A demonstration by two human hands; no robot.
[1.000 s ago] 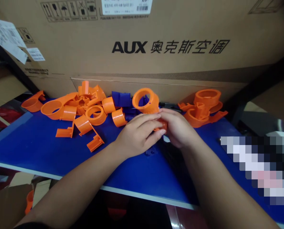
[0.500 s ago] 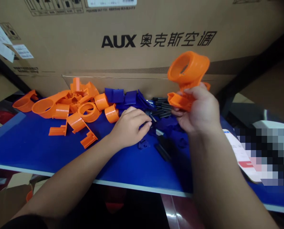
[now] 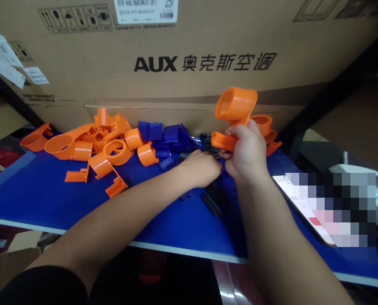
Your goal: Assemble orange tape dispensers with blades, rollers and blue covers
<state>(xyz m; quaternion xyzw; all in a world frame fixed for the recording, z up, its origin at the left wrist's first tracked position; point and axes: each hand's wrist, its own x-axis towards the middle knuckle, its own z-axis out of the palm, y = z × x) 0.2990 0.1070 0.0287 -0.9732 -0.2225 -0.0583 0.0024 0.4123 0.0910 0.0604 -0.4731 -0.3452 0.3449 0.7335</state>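
Note:
My right hand (image 3: 247, 148) is closed around an orange plastic part with a wide ring (image 3: 236, 103) on top, held above the right side of the shelf. More orange rings (image 3: 262, 123) show just behind that hand; whether they are held too, I cannot tell. My left hand (image 3: 204, 168) reaches down among black strips (image 3: 211, 204) and dark blue pieces, back of the hand up. Its fingertips are hidden. To its left lie blue plates (image 3: 171, 134) and a heap of orange ringed parts (image 3: 116, 151).
A large cardboard box (image 3: 106, 80) stands behind the blue shelf top (image 3: 36, 190). A phone (image 3: 303, 203), partly pixelated, lies at the right, with a white object (image 3: 350, 171) beyond it. Dark posts (image 3: 303, 123) rise at both sides.
My left hand has moved right, deeper among the black strips. My right hand has come lower and slightly left with the orange part, and more orange rings show behind it.

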